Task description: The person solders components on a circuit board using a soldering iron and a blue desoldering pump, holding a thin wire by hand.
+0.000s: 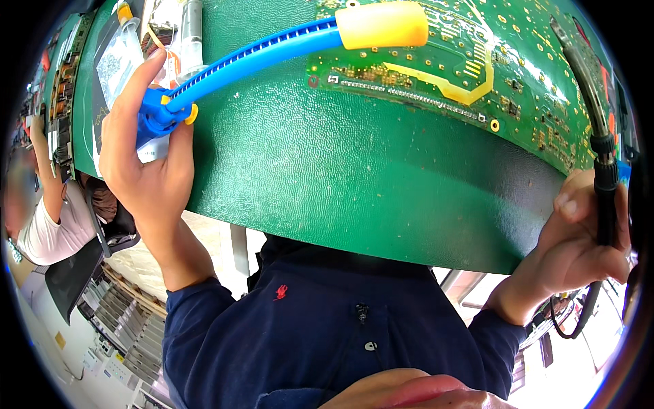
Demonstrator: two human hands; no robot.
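Observation:
My left hand (146, 146) is closed around the blue body of what looks like a solder sucker (266, 54). Its long toothed blue shaft reaches out to the right and ends in a yellow cap. Over at the right, my right hand (579, 238) grips the black handle of a soldering iron (603, 184), whose metal shaft and dull tip point up and away. Between them, on the far part of the green mat, lies a large green circuit board (436, 88) with gold traces; the yellow cap overlaps its upper edge in view. The iron's shaft passes over the board's right side.
A clear syringe-like tube (192, 34) and a plastic bag (119, 65) lie behind my left hand. More circuit boards (65, 88) stand along the left. The green mat (327, 184) ends near my body. Another person (58, 211) sits at far left. A dark cable (579, 330) hangs below the iron.

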